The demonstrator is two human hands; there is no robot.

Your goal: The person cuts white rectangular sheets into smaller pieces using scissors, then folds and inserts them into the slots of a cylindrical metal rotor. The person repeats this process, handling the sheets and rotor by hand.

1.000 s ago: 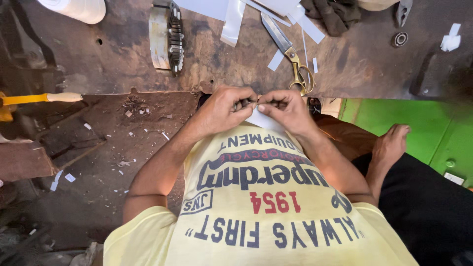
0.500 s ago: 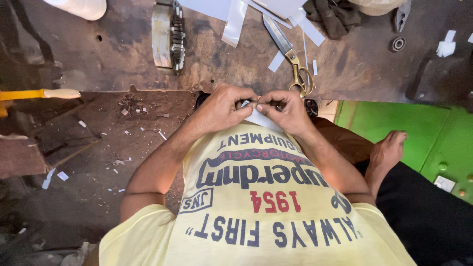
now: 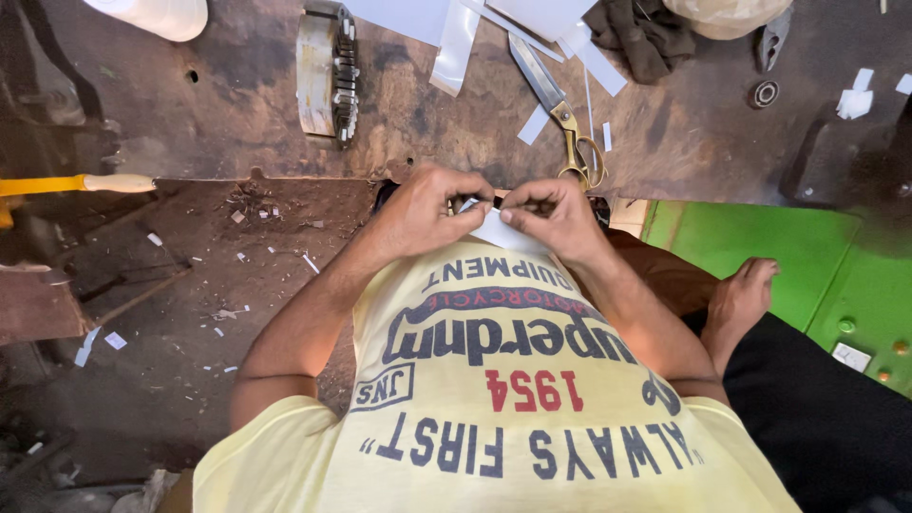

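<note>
Pinching a white slip (image 3: 496,228) between them, left hand (image 3: 425,211) and right hand (image 3: 554,217) stay locked fingertip to fingertip, barely shifted, scissors (image 3: 560,114) idle beyond.

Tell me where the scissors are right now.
In the head view the scissors lie on the dark worktop, just beyond the right hand, among white paper strips.

Desk (image 3: 237,123): dark, stained, worn surface.
On desk: scissors (image 3: 556,109), white paper strips (image 3: 454,47), toothed metal ring (image 3: 328,71), dark cloth (image 3: 638,33), small bearing (image 3: 765,93).
Floor (image 3: 190,285): brown, with small paper scraps (image 3: 114,339).
</note>
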